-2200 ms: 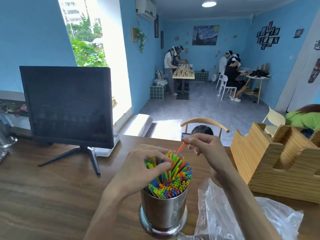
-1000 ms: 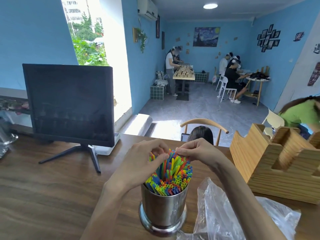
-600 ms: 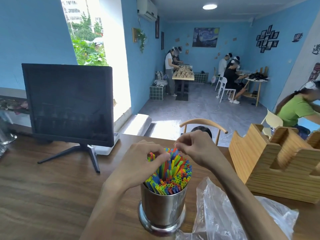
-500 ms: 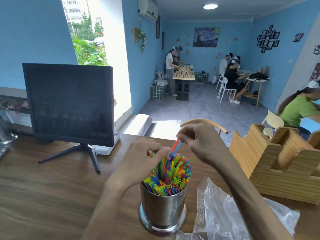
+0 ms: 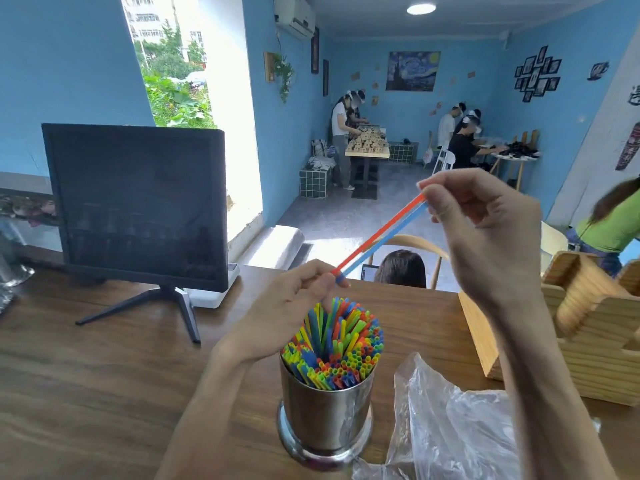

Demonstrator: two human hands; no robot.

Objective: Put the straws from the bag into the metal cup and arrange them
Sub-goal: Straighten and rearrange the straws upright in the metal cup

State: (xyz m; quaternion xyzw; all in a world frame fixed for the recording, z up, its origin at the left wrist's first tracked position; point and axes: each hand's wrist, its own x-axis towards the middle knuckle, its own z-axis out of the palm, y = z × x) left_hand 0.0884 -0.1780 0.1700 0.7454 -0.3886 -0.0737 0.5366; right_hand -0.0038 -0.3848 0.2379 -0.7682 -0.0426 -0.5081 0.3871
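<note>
Right hand [image 5: 485,233] pinched red and blue plastic straws [image 5: 381,237] above left hand [image 5: 287,320] gripping bundled straws [image 5: 334,344]; best reinserted vertically into a gap.

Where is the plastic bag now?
In the head view, the plastic bag lies on the table, lower right, beside the metal cup.

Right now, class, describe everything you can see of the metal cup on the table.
The metal cup is a shiny steel cylinder with a wider, flared round base, standing upright on the wooden table. It is packed with colourful straws whose ends rise above its rim. The left hand curls over the far side of the straws. Clear bag plastic lies beside its right side, at the base.
</note>
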